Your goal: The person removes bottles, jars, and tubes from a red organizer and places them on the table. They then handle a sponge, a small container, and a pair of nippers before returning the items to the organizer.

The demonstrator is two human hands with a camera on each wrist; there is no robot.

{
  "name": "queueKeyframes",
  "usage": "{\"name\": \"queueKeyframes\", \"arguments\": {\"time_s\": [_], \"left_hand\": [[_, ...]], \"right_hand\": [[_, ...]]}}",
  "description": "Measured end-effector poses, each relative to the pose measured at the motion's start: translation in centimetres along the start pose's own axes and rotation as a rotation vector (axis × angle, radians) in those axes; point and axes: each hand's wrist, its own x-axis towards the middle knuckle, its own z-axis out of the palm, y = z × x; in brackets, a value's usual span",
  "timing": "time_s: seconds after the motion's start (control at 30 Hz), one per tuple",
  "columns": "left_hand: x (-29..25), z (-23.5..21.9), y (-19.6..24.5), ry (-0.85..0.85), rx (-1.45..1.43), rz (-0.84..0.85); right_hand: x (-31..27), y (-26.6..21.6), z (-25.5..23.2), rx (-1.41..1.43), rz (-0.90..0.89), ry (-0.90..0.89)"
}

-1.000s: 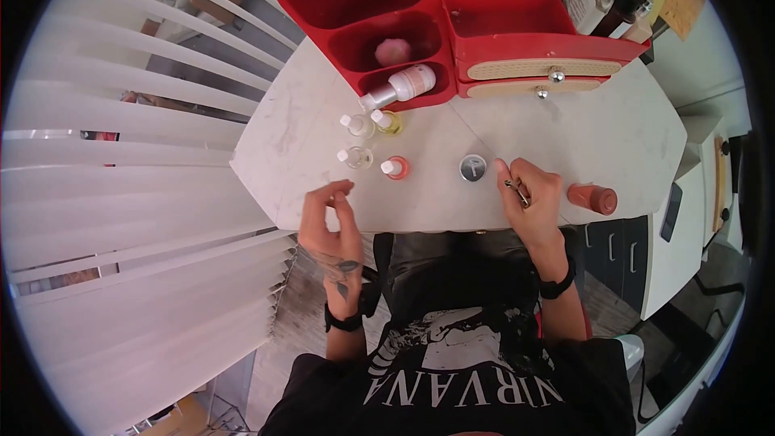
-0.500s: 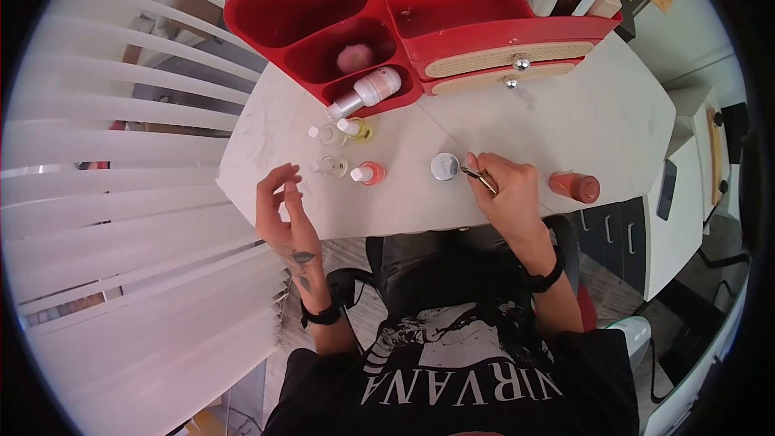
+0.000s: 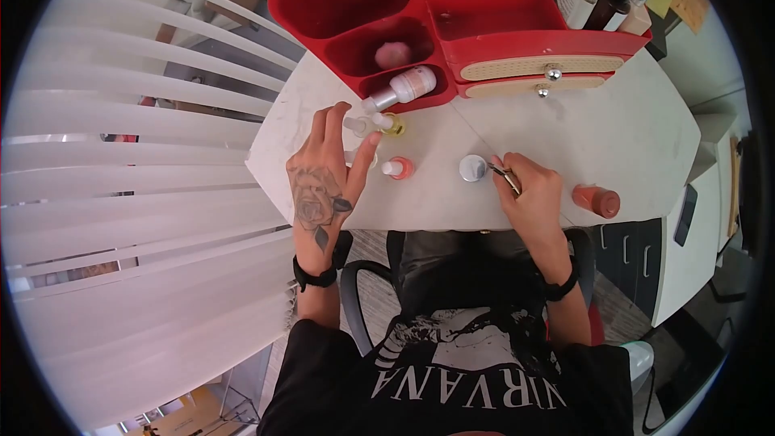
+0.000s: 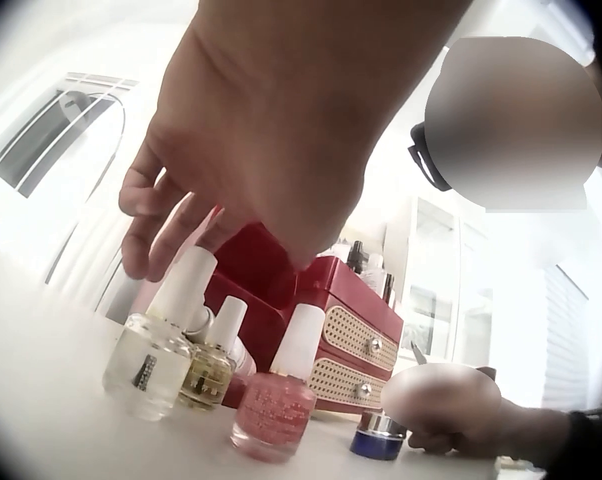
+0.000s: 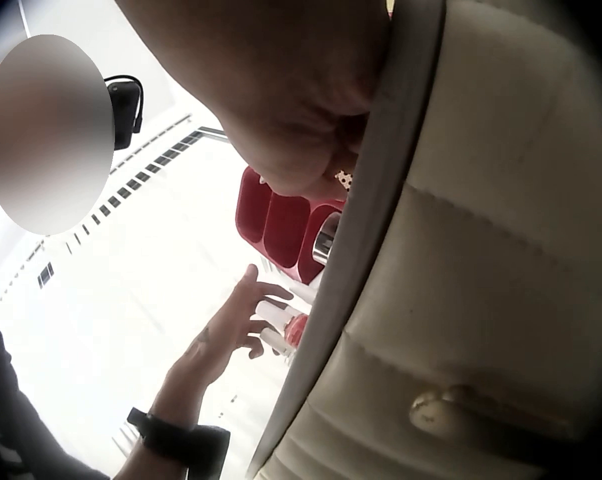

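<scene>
My left hand (image 3: 321, 165), fingers stretched forward, reaches over the left side of a group of nail polish bottles. Its thumb partly covers a clear bottle (image 4: 146, 370) that the left wrist view shows in full. Around it stand a second clear bottle (image 3: 358, 126), a yellow bottle (image 3: 393, 124) and a pink nail polish bottle (image 3: 401, 169), all white-capped. My right hand (image 3: 530, 198) pinches a slim metal tool (image 3: 510, 181), its tip pointing at the silver lid of a small blue jar (image 3: 472, 168); the tool's exact kind I cannot tell.
At the back of the marbled white table (image 3: 517, 133) stands a red organizer (image 3: 504, 47) with two drawers, holding several bottles and a lying pink-white bottle (image 3: 413, 85). A brown-red bottle (image 3: 596, 201) lies right of my right hand. White blinds (image 3: 145, 218) run along the left.
My left hand has moved forward over the clear bottles, its fingers straightening from a loose curl. The right hand remains beside the jar, with the metal tool tilted toward the lid.
</scene>
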Motion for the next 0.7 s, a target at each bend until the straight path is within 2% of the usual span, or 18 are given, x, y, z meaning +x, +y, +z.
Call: {"name": "queueKeyframes", "arguments": {"time_s": [0.03,0.13,0.43,0.7], "left_hand": [[0.2,-0.1,0.0,-0.037,0.013,0.022],[-0.3,0.4,0.0,-0.006,0.068,0.076],[-0.8,2.0,1.7,0.026,0.109,0.06],[0.2,4.1,0.4,0.153,0.103,0.097]], "right_hand": [[0.1,0.0,0.0,-0.004,-0.006,0.006],[0.1,0.1,-0.1,0.002,0.006,-0.005],[0.0,0.2,-0.2,-0.035,0.025,-0.059],[-0.1,0.3,0.0,-0.035,0.004,-0.045]]}}
